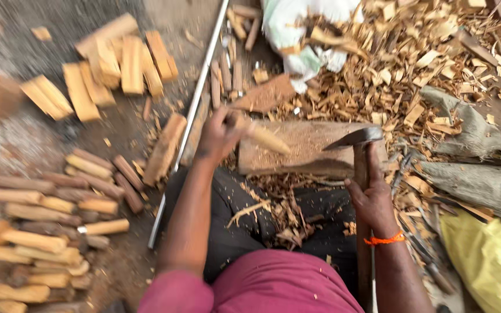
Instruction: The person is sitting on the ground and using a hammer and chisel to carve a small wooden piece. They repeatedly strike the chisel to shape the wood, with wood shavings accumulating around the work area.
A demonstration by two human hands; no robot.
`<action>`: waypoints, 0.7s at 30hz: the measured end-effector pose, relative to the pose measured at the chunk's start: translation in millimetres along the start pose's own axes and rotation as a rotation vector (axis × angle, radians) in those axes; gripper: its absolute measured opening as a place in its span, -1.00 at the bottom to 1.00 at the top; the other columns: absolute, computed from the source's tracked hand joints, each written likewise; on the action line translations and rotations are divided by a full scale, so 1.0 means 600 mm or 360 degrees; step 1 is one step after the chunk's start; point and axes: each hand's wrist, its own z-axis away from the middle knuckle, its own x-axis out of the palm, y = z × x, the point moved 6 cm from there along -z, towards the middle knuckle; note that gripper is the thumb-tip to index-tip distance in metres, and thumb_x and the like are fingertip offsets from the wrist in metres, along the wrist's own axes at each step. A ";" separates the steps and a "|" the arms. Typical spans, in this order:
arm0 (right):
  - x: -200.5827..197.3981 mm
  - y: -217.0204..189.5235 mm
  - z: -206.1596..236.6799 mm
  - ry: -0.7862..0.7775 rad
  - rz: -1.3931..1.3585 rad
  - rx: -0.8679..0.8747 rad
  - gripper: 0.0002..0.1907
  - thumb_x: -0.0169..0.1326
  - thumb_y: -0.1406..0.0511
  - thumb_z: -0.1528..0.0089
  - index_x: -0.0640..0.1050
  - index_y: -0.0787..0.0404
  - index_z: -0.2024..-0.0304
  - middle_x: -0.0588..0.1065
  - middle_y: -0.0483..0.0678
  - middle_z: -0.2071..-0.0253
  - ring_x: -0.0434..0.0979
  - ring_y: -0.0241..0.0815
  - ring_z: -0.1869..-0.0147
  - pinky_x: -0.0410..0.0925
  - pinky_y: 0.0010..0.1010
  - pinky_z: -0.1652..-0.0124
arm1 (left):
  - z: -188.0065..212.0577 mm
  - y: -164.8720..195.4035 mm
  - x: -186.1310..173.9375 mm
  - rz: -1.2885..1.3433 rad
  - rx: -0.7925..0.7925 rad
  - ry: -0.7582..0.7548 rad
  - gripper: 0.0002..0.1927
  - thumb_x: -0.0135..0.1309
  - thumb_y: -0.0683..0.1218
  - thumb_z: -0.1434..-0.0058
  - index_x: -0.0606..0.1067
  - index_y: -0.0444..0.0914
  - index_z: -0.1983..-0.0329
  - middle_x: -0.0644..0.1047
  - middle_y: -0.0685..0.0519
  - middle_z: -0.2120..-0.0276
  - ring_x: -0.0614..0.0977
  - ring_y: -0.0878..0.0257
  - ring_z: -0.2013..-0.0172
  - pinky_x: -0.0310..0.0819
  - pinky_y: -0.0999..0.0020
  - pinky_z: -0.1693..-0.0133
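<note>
1. I see my left hand (218, 136) clamped on a wood stick (265, 138), lying over the chopping block (308, 149)
2. My right hand (372, 197) grips the hatchet (356, 139) handle, blade on the block's right part
3. Cut sticks (47, 232) lie far left

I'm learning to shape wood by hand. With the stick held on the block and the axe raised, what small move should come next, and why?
Probably a short chop down onto the stick. The left hand holds it slanted on the wooden block, and the right hand holds the axe with its blade just beside the stick's tip.
</note>
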 end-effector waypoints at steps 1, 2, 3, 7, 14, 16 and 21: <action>0.001 0.011 -0.001 -0.0033 0.0038 0.0118 0.03 0.20 0.42 -0.17 -0.03 0.02 -0.58 0.29 0.29 -0.43 0.39 0.18 -0.40 0.35 -0.13 -0.19 | 0.033 0.005 -0.014 -0.0251 -0.0190 -0.0066 -0.48 0.40 0.09 -0.08 0.48 -0.30 0.07 0.60 -0.02 0.13 0.65 0.20 0.12 0.59 0.27 0.10; 0.002 0.024 0.000 -0.0071 0.0074 0.0248 0.04 0.23 0.38 -0.17 -0.04 -0.02 -0.58 0.31 0.29 -0.39 0.41 0.18 -0.36 0.35 -0.10 -0.18 | 0.069 0.008 -0.025 -0.0504 -0.0386 -0.0133 -0.52 0.41 0.07 -0.07 0.49 -0.32 0.15 0.61 -0.03 0.13 0.67 0.18 0.14 0.63 0.25 0.10; 0.004 0.037 0.002 -0.0114 0.0107 0.0388 0.06 0.25 0.35 -0.18 -0.05 -0.05 -0.58 0.33 0.29 -0.35 0.42 0.19 -0.33 0.36 -0.07 -0.17 | 0.101 0.013 -0.026 -0.0616 -0.0498 -0.0210 -0.48 0.41 0.06 -0.02 0.49 -0.27 0.06 0.60 -0.02 0.11 0.67 0.16 0.12 0.60 0.23 0.07; 0.009 0.063 0.011 -0.0229 0.0018 0.0622 0.02 0.21 0.27 -0.21 -0.07 -0.22 -0.57 0.40 0.24 -0.32 0.58 0.13 -0.20 0.47 -0.11 -0.14 | 0.191 0.030 0.023 -0.1136 -0.0299 -0.0583 -0.35 0.43 0.01 0.06 0.49 -0.27 -0.09 0.58 -0.13 0.09 0.62 0.05 0.09 0.49 0.13 -0.03; 0.004 0.059 0.013 -0.0119 -0.0140 0.0455 0.03 0.22 0.27 -0.19 -0.07 -0.37 -0.53 0.35 0.25 -0.35 0.52 0.15 -0.25 0.46 -0.11 -0.10 | 0.160 0.035 0.077 -0.0839 -0.0283 -0.0061 -0.43 0.07 -0.05 -0.27 0.32 -0.33 -0.32 0.53 -0.12 0.11 0.64 0.04 0.23 0.59 0.10 0.22; 0.005 0.062 0.015 -0.0115 -0.0160 0.0467 0.02 0.21 0.27 -0.19 -0.06 -0.38 -0.53 0.35 0.25 -0.35 0.52 0.14 -0.25 0.46 -0.11 -0.11 | 0.144 0.042 0.088 -0.1072 -0.0318 -0.0024 -0.41 -0.01 -0.03 -0.35 0.23 -0.40 -0.36 0.51 -0.18 0.13 0.64 0.01 0.27 0.64 0.11 0.32; 0.006 0.059 0.017 -0.0127 -0.0081 0.0459 0.01 0.22 0.25 -0.21 -0.05 -0.39 -0.54 0.40 0.22 -0.32 0.53 0.13 -0.25 0.45 -0.10 -0.15 | 0.203 0.015 0.165 -0.1636 -0.0615 -0.0736 -0.36 -0.13 0.00 -0.46 0.05 -0.42 -0.47 0.46 -0.26 0.11 0.67 0.02 0.28 0.71 0.14 0.30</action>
